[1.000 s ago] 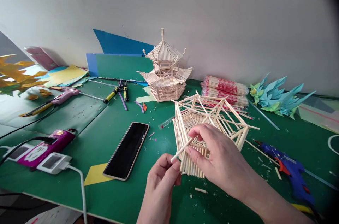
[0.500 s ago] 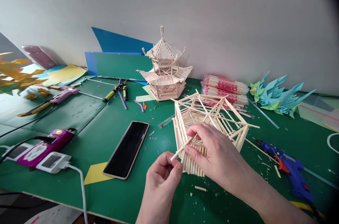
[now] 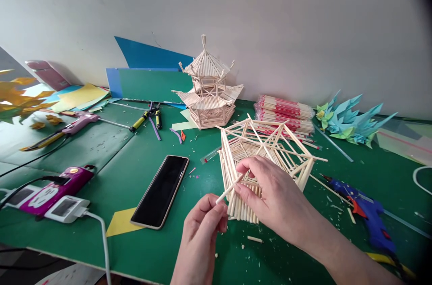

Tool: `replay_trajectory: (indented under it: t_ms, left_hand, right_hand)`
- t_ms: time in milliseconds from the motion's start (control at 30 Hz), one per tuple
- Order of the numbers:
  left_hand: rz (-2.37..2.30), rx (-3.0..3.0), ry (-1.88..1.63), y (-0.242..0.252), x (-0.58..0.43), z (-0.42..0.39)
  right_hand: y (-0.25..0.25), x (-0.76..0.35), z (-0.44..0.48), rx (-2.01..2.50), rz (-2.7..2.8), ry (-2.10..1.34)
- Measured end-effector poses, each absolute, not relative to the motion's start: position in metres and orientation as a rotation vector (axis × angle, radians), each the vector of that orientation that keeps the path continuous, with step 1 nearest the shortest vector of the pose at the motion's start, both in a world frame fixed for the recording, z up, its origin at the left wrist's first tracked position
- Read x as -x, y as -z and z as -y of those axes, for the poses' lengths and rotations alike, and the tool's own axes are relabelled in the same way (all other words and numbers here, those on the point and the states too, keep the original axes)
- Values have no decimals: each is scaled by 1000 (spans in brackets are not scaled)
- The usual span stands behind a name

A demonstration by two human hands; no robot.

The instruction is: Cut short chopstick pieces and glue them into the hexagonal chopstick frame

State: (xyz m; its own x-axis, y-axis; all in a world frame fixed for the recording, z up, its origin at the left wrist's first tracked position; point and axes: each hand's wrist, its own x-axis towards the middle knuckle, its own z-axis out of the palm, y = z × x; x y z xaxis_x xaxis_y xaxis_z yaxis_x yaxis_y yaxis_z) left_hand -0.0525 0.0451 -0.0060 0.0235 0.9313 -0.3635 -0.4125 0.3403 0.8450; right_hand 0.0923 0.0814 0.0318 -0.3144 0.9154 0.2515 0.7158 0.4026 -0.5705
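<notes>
In my right hand (image 3: 266,186) a thin wooden stick (image 3: 229,189) is pinched between thumb and forefinger, slanting down to the left. My left hand (image 3: 204,226) is closed at the stick's lower end, with thumb and forefinger against it; its other fingers are curled and partly hidden. Just behind my right hand stands an open hexagonal frame of wooden sticks (image 3: 231,150), its near side partly covered by that hand. A finished-looking two-tiered stick pagoda (image 3: 211,103) stands farther back.
Left of my hands lie a phone (image 3: 160,190) and a purple power strip (image 3: 57,190). On the right are a blue glue gun (image 3: 364,213) and blue folded paper (image 3: 354,118). Packs of sticks (image 3: 285,114) lie behind the frame. A short stick piece (image 3: 254,239) is near the front.
My left thumb has shifted up slightly and its fingers have closed more at the stick's end. A small pale crumb now lies on the table beside that hand. The view has shifted slightly.
</notes>
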Motion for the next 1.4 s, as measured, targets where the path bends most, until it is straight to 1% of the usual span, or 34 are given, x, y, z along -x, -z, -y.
replay_trajectory:
  t_ms: [867, 1067, 1400]
  left_hand:
    - [-1165, -746, -1162, 5, 48, -50]
    - [-1172, -740, -1135, 3, 46, -51]
    - [-1168, -708, -1104, -1, 49, -54]
  right_hand:
    - [-30, -89, -84, 1387, 2130, -508]
    - [-36, -95, -81, 1363, 2064, -661]
    - [-34, -91, -85, 1321, 2096, -583]
